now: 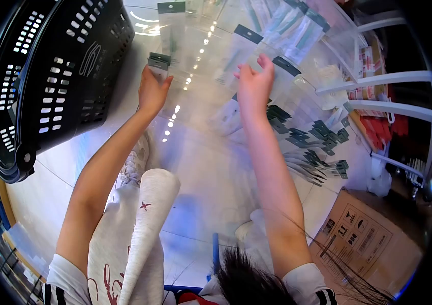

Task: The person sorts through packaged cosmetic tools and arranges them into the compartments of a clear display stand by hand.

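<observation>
My left hand (153, 91) is closed around a small stack of clear plastic packets (160, 62) with dark green header strips, close to the black basket. To the right, my right hand (256, 81) has its fingers apart and slightly bent, with nothing visible in them. It is over or beside clear packets with dark headers; whether it touches them I cannot tell. One packet (248, 34) lies just above its fingers, and another dark header (287, 66) is right beside it. A further clear packet (172, 25) lies beyond my left hand.
A black perforated basket (66, 66) stands at upper left. Several dark-headed packets (312, 134) lie fanned on the tiled floor at right, below a pile of clear packets (292, 30). White rack bars (394, 79) and a cardboard box (363, 244) border the right side.
</observation>
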The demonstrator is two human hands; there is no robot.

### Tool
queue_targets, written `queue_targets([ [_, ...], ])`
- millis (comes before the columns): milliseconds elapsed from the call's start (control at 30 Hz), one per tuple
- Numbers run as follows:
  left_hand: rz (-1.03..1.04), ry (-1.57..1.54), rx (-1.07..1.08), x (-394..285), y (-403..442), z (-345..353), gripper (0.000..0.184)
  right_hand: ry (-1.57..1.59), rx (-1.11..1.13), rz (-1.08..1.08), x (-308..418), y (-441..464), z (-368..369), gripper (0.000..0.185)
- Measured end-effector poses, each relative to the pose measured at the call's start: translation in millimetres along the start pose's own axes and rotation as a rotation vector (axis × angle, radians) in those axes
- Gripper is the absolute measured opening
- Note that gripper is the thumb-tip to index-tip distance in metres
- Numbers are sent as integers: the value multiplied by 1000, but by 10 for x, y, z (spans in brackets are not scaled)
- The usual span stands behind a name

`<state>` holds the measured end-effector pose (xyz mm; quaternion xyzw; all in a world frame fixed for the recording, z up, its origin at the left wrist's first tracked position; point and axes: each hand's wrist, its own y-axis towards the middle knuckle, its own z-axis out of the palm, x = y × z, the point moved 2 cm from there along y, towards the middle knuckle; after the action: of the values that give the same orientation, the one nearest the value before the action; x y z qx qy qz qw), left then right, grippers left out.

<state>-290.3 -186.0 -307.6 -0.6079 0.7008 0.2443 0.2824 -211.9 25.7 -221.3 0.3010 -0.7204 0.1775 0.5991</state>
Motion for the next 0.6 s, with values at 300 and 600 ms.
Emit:
queue_targets([
  [300,50,-10,-71,-56,-158,-172,87,-199,-150,425,-562,474,353,42],
  [600,261,-116,-40,-349,-731,-442,76,-160,146,225,-63,384,372,17],
])
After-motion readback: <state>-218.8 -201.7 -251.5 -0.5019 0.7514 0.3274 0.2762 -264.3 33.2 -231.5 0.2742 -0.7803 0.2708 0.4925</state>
